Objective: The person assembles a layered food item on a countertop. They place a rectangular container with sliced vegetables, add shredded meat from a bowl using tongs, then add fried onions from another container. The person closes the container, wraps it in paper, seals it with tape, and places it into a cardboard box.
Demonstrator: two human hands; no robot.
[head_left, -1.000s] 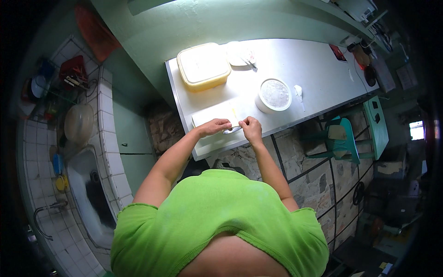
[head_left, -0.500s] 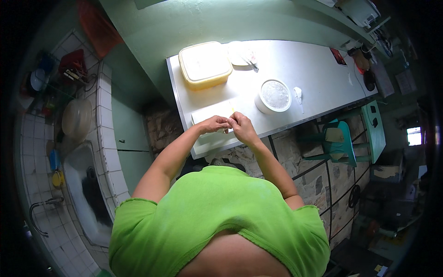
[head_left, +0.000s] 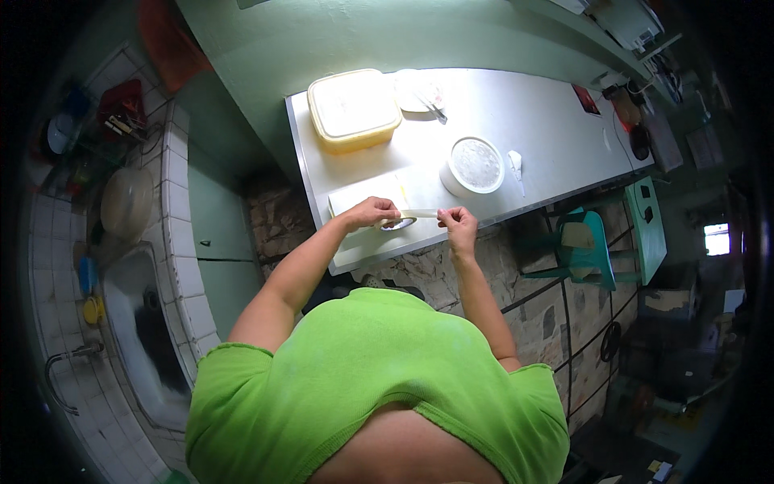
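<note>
My left hand (head_left: 372, 212) pinches a roll of tape (head_left: 400, 224) above the near left part of the table. From the roll a pale strip of tape (head_left: 421, 214) stretches level to the right. Its free end is pinched between the fingertips of my right hand (head_left: 459, 229), near the table's front edge. Beside and behind my left hand lies a flat white sheet or pad (head_left: 347, 202); I cannot tell which. Beyond my right hand stands a round white tub (head_left: 474, 165) with a whitish, translucent top.
On the white table (head_left: 540, 121) stand a yellowish box with a white lid (head_left: 355, 105) and a plate (head_left: 413, 89) with utensils. A small white crumpled piece (head_left: 515, 163) lies right of the tub. A green chair (head_left: 592, 250) is at the right, a sink (head_left: 145, 323) at the left.
My right hand has moved right, away from my left hand, drawing out a strip of tape. The roll now shows by my left hand, which has stayed nearly in place.
</note>
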